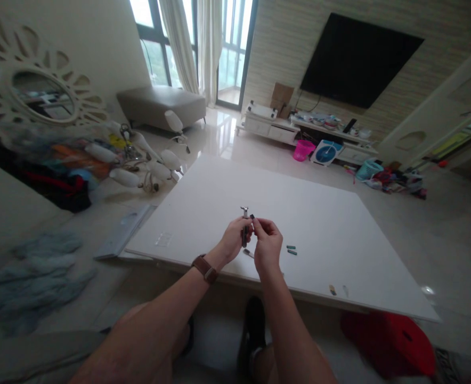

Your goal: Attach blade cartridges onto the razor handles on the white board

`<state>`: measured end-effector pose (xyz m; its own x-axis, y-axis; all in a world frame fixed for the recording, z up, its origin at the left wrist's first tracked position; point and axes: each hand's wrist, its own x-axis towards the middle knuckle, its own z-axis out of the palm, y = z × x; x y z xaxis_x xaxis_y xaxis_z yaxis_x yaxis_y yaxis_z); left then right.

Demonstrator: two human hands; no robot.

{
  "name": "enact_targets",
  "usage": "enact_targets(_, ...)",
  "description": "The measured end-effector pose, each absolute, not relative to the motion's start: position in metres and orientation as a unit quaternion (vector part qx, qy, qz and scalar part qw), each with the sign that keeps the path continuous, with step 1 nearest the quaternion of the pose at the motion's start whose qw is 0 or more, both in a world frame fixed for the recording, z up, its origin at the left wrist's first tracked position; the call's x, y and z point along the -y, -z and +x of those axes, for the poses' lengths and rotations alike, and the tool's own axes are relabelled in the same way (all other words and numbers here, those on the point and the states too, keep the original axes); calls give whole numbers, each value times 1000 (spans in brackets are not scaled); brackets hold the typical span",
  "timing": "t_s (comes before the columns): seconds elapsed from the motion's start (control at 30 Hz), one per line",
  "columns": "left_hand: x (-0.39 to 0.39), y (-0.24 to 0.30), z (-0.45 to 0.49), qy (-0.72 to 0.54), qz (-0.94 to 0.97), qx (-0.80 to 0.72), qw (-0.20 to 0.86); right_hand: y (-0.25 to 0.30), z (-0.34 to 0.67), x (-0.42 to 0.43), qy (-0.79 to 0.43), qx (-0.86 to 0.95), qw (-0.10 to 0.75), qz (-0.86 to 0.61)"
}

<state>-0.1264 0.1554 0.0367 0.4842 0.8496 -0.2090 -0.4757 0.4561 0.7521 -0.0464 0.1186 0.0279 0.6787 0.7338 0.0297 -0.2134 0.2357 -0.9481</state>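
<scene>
My left hand (pixel 234 238), with a brown watch strap at the wrist, is closed around a small T-shaped tool (pixel 245 212). The tool has a silver head pointing up and away and a dark handle; it looks like a razor. Close beside it, my right hand (pixel 268 242) pinches a small dark piece (pixel 252 216) between thumb and fingertips. Both hands are above the near part of a white table (pixel 315 213). Two small dark green pieces (pixel 292 252) lie to the right of my right hand. Partly behind that hand rests a small dark-and-light object (pixel 248 253).
A clear plastic packet (pixel 163 239) lies on the table's left. Near its front right edge are a small brown-and-black piece (pixel 332 289) and a clear piece (pixel 345 290). A red stool-like object (pixel 391 341) stands below that edge. A lamp with several white shades (pixel 126 177) is at left.
</scene>
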Motion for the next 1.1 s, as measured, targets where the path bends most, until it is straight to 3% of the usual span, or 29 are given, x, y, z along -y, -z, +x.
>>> enact_targets(0.43,-147,-38,-119,-436,357,-306,768,-29,-51,-111,-368,191,757,-505)
enact_targets(0.6,-132,-40,-116,-432,392,-313,749,-33,-39,-97,-291,195,742,-572)
enact_targets(0.73,-124,-39,-115,-420,494,-319,691,-31,-29,-85,-270,246,704,-609)
enact_targets(0.93,-128,-29,-114,-382,654,-303,579,-22,-26,-86,-349,268,672,-595)
enact_targets(1.1,-146,-26,-110,-335,702,-304,549,-22,-21,-97,-246,318,664,-631)
